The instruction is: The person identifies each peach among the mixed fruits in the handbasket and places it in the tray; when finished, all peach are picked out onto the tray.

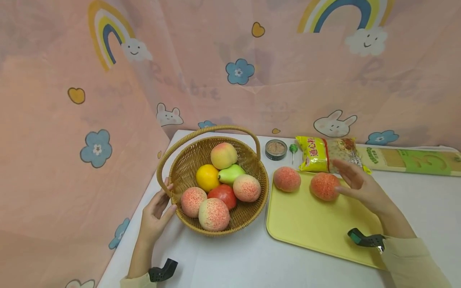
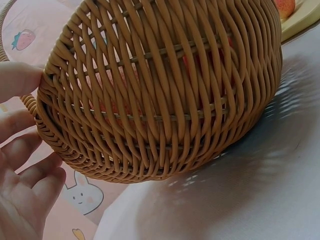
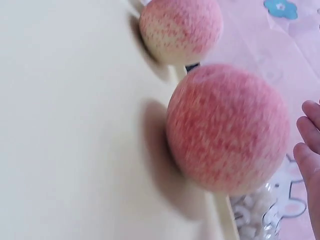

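From my headset feed, a pink backdrop [image 1: 201, 48] rises behind a white table [image 1: 230, 262]. A yellow tray [image 1: 306, 224] lies on it, right of the wicker basket [image 1: 187, 172]. Only the left wrist camera gives me the basket's outer weave, with red showing through the gaps; its fruit I can count only from above: seven pieces, among them a green pear [image 1: 230, 175]. Behind the tray lie a long green pack [image 1: 414, 160] and a yellow bag [image 1: 315, 154].

My left hand [image 1: 154, 216] pinches the basket rim beside the handle. My right hand [image 1: 363, 188] is spread wide beside the nearer peach [image 1: 323, 187] on the tray; the right wrist view shows its fingers apart from that peach, but I cannot tell whether the thumb touches. The other peach [image 1: 287, 179] sits at the tray's far-left corner. Smallest, a green lollipop [image 1: 293, 148] appears from overhead alone.
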`<act>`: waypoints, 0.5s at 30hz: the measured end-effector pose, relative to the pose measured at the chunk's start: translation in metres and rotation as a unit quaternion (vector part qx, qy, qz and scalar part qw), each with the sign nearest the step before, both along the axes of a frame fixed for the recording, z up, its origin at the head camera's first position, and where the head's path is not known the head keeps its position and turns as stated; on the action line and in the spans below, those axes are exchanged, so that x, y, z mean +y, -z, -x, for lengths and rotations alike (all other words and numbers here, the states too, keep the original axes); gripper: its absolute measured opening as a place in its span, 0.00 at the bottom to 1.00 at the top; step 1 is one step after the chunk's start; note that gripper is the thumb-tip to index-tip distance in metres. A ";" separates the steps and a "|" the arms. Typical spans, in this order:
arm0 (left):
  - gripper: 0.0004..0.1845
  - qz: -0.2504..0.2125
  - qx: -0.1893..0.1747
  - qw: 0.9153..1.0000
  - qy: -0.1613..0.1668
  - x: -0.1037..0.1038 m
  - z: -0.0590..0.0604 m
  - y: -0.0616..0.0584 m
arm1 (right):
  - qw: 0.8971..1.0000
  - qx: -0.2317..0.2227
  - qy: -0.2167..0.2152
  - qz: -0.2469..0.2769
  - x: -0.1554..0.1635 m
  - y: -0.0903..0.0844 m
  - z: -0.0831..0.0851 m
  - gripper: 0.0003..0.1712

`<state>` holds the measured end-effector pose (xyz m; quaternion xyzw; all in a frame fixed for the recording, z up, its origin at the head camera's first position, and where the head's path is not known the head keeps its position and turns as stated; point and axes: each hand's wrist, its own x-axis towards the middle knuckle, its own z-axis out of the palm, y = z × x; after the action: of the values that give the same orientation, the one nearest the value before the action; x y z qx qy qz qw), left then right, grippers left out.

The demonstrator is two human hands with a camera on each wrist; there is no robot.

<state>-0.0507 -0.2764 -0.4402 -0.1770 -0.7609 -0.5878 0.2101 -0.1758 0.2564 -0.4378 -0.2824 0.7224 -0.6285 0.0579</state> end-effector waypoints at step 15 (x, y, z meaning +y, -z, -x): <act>0.27 -0.003 -0.016 1.000 0.005 -0.002 0.001 0.001 | 0.992 0.054 -0.116 0.016 -0.070 -0.044 -0.011 0.40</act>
<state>-0.0520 -0.2786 -0.4415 -0.1709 -0.7615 -0.5939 0.1956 -0.1651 0.1865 -0.3940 -0.3990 0.6766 -0.6128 0.0866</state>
